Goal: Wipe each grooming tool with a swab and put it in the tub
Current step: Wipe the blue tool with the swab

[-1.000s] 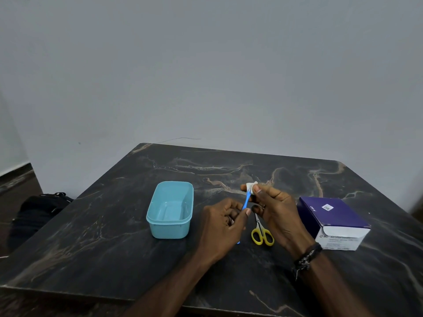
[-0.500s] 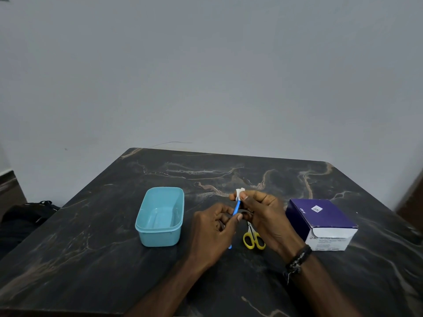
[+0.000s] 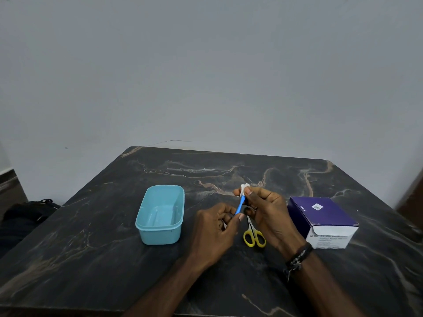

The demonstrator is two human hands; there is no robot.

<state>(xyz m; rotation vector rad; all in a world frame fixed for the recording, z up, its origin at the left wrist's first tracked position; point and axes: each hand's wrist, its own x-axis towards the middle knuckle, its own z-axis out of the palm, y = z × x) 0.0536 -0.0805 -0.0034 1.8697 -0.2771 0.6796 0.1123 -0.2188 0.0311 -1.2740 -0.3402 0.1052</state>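
One blue tool (image 3: 239,206) is getting wiped: left hand (image 3: 215,229) gripping its handle, right hand (image 3: 266,213) pinching the swab (image 3: 244,187) around its tip; scissors (image 3: 253,234) below are waiting, tub (image 3: 160,234) holding nothing.

blue tool (image 3: 239,206) swab-wrapped (image 3: 244,187), tub (image 3: 146,227) empty

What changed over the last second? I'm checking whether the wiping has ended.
Little changed: the right hand still pinches the white swab at the blue tool's upper end, and the left hand still grips its lower end. Tub, scissors and box stayed put.
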